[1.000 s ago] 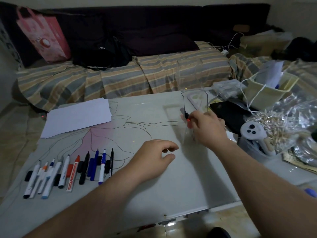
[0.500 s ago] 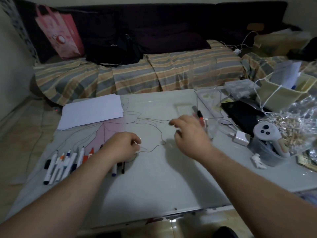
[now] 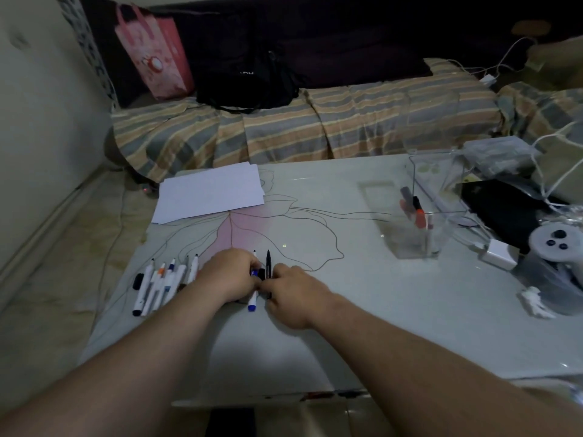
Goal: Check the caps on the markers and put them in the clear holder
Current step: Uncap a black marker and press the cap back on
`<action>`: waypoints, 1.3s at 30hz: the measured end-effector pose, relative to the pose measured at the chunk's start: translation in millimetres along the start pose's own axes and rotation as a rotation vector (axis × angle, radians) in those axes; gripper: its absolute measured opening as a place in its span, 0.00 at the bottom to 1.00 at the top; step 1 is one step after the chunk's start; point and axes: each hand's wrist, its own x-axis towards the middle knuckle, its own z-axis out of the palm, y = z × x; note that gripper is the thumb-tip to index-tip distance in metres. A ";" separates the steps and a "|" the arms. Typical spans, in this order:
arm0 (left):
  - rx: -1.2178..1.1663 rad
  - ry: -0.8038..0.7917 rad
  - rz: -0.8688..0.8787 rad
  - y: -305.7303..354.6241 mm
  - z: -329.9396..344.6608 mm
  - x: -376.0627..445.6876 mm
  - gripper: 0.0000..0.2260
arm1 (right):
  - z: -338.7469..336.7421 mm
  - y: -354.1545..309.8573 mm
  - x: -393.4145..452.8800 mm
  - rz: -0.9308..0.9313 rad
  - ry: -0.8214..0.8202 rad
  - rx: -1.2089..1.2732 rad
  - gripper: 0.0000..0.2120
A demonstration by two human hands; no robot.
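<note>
Both hands meet at right end of marker row (image 3: 161,285), near-left on bench (image 3: 362,310). Left hand (image 3: 228,274) curled over blue-capped marker (image 3: 253,302); right hand (image 3: 291,293) fingers curled at thin black pen (image 3: 268,263); exact pinch hidden. Clear holder (image 3: 422,216) far right, one red marker (image 3: 419,212) inside. Risk: loose cap missed, neighbours rolled by knuckles. Writing on black bag (image 3: 249,80) unreadable.

Right hand (image 3: 293,294) left the holder (image 3: 426,216), joining left hand (image 3: 233,275) at markers (image 3: 164,282).
</note>
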 end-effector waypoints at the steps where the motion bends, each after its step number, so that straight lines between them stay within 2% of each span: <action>1: 0.013 0.005 0.010 1.9 1.8 0.5 0.15 | 1.1 2.2 0.8 0.025 0.019 -0.002 0.15; 9: 0.110 0.058 0.065 23.0 12.9 0.9 0.22 | -13.3 46.9 -11.2 0.318 0.055 0.023 0.16; 13: 0.121 0.093 0.111 35.4 17.9 -0.2 0.22 | -22.9 62.9 -25.9 0.383 0.063 0.078 0.08; 16: 0.084 0.087 0.197 41.8 21.3 1.4 0.24 | -30.2 71.8 -38.7 0.425 0.061 0.123 0.10; 18: 0.061 0.035 0.298 46.8 22.5 1.4 0.21 | -33.9 77.1 -45.4 0.455 0.061 0.151 0.14; 21: -0.091 -0.053 0.355 52.9 26.4 1.4 0.12 | -39.4 85.3 -53.9 0.487 0.075 0.207 0.20; 25: -0.457 -0.032 0.286 64.8 26.2 -6.4 0.11 | -47.9 97.2 -65.8 0.518 0.138 0.380 0.26; 28: -0.632 0.008 0.294 74.9 18.7 -14.0 0.11 | -55.8 106.1 -74.8 0.536 0.185 0.462 0.29; 35: -0.673 0.046 0.393 85.8 -2.7 -23.1 0.11 | -66.2 117.4 -86.6 0.532 0.216 0.482 0.30; 39: -0.698 0.078 0.398 86.2 -9.8 -29.5 0.12 | -68.5 112.7 -87.4 0.512 0.230 0.550 0.22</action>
